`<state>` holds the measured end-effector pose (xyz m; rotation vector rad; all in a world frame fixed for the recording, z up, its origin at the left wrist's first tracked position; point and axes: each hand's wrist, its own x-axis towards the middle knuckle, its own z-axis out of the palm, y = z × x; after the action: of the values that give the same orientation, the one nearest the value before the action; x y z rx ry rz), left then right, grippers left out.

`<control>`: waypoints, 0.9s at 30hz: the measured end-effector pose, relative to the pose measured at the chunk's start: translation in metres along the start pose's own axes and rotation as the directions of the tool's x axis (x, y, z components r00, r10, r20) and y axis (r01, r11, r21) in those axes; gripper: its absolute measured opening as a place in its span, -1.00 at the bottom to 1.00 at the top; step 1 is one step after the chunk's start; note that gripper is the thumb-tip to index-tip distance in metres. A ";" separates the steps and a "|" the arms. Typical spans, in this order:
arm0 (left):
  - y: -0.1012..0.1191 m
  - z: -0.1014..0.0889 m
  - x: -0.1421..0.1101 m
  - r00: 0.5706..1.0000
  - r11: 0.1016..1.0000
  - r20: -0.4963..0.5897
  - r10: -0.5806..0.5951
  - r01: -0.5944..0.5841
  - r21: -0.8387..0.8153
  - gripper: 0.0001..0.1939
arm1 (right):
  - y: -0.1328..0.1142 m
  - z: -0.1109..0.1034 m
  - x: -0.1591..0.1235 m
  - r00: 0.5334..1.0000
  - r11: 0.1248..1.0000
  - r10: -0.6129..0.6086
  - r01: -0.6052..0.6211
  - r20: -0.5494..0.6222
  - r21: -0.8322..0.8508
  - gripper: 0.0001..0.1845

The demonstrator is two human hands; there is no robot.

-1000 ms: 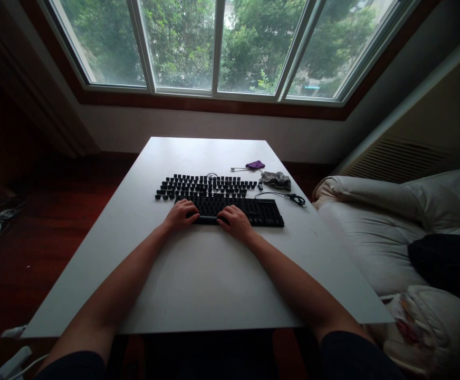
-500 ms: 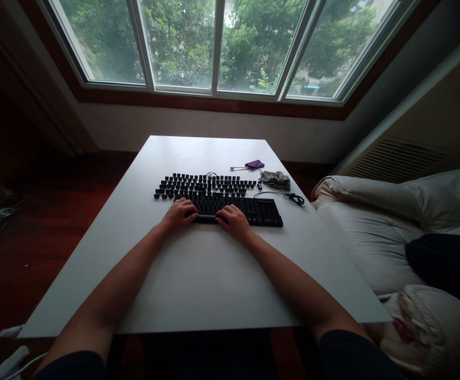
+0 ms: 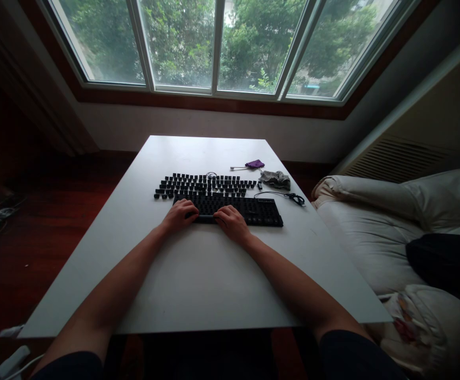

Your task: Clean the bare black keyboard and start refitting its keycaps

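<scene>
Daylight enters through a wide window (image 3: 186, 47) facing green trees, falling on a white bench (image 3: 190, 285) with a pale couch (image 3: 352, 237) to its right. Through the head camera I see a black keyboard (image 3: 264, 211) lying flat, mid-bench. Behind it stand rows of loose black keycaps (image 3: 209, 184). Both bare hands meet its front edge: the left hand (image 3: 181, 214) curls over the left end, the right hand (image 3: 231, 220) bends over the middle. Between their thumbs runs a long dark strip, probably the spacebar (image 3: 206, 218). Fingers touch it or the edge beside it; I cannot tell whether they pinch or merely press.

Compared with half a second ago, the right hand has slid slightly toward the left; the keyboard has not visibly moved. I judge this a small adjustment of the strip's seating. Off to the right lie a coiled cable (image 3: 296, 199), a crumpled grey cloth (image 3: 276, 180) and a purple pouch (image 3: 255, 163).
</scene>
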<state>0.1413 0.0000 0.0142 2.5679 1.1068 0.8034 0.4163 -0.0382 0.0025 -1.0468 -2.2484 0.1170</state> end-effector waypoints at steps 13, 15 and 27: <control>-0.001 0.003 0.000 1.000 1.000 0.023 0.009 -0.009 -0.002 -0.83 | -0.002 0.002 0.000 1.000 1.000 -0.007 0.007 0.023 -0.019 -0.78; 0.000 0.003 0.001 1.000 1.000 0.027 0.011 -0.011 -0.003 -0.82 | -0.002 0.002 0.000 1.000 1.000 -0.010 0.010 0.016 -0.018 -0.79; -0.012 -0.010 -0.008 0.999 1.000 0.037 0.013 -0.013 0.019 -0.81 | 0.001 0.002 0.001 1.000 1.000 0.004 -0.004 0.029 -0.001 -0.81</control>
<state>0.1240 0.0027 0.0140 2.5973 1.0932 0.7487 0.4156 -0.0367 0.0013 -1.0565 -2.2726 0.1340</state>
